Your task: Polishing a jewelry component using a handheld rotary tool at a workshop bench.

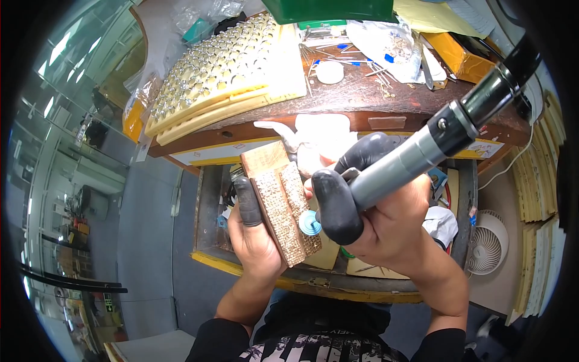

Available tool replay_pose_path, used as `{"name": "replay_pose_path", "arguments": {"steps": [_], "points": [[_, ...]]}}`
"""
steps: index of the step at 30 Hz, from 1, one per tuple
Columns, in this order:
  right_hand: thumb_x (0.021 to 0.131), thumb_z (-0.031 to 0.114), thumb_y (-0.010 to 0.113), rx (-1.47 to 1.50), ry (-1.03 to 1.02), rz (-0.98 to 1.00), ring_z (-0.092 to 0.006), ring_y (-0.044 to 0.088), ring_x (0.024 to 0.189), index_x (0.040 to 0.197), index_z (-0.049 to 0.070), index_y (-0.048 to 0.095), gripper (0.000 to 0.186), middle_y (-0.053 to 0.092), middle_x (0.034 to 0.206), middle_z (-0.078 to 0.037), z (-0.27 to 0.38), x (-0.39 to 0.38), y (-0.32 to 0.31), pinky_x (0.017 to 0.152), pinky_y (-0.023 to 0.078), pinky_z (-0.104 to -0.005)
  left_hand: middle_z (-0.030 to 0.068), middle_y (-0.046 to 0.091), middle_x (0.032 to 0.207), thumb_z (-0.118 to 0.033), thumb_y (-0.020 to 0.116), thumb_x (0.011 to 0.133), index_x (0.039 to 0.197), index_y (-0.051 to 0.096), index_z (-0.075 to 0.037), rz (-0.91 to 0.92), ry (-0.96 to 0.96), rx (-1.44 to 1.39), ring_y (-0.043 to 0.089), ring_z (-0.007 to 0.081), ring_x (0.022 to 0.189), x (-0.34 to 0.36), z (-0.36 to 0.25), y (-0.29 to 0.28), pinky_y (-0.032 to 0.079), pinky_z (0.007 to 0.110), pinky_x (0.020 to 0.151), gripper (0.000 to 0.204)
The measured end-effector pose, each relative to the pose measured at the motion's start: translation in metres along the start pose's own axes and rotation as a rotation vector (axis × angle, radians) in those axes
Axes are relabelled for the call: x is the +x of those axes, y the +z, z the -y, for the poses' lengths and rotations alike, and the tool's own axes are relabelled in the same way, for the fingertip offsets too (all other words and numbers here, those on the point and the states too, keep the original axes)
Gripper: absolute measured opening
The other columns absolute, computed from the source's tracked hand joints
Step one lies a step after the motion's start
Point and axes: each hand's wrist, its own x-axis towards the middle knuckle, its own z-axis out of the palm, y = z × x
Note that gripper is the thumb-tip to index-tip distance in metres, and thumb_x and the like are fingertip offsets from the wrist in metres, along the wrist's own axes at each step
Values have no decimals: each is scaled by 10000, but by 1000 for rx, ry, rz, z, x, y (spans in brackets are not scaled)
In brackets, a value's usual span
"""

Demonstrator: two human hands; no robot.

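two hands (pixel 256 232), block (pixel 283 202), grinder (pixel 416 157)

On the worn wooden workbench (pixel 362 96) we see a cream tray of small silvery pieces (pixel 223 66) at its left end, a round white lid (pixel 329 72) near the middle, and a clear plastic bag (pixel 386 45) toward its back edge; a small white fan (pixel 488 241) sits below its right corner
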Motion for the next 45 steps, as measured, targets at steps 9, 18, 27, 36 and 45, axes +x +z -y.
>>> {"name": "replay_pose_path", "arguments": {"steps": [9, 18, 27, 36, 45], "points": [[839, -15, 697, 12, -5, -8, -171, 622, 588, 735, -16, 687, 105, 640, 688, -84, 2, 4, -1, 593, 541, -305, 195, 687, 1096, -432, 370, 1087, 1242, 567, 99, -5, 10, 33, 692, 228, 952, -3, -2, 1, 571, 347, 853, 587], [838, -4, 712, 18, 14, -14, -171, 619, 580, 739, -18, 689, 103, 639, 684, -85, 2, 2, 0, 604, 545, -303, 204, 680, 1099, -433, 377, 1085, 1253, 551, 107, 10, 13, 59, 684, 230, 958, -2, -3, 2, 578, 344, 808, 591], [848, -10, 701, 4, -21, -12, -170, 628, 582, 749, -20, 697, 99, 649, 684, -90, -1, 1, 1, 602, 545, -303, 208, 675, 1109, -426, 386, 1084, 1257, 549, 104, 24, 30, 41, 682, 236, 980, -2, 0, 1, 580, 352, 826, 580], [835, -11, 710, 26, -44, -35, -162, 596, 547, 740, -13, 689, 97, 616, 665, -80, -1, 3, 2, 532, 490, -287, 182, 665, 1158, -397, 360, 1095, 1280, 546, 77, 36, 11, 16, 670, 229, 1020, -3, -2, 2, 552, 358, 903, 542], [850, -25, 692, 43, -29, -16, -154, 610, 551, 722, -29, 622, 146, 605, 692, -99, 2, 5, -2, 534, 512, -289, 195, 689, 1095, -437, 379, 1084, 1236, 569, 95, -49, -21, 47, 694, 224, 936, -2, -6, 7, 577, 349, 838, 585]]}}
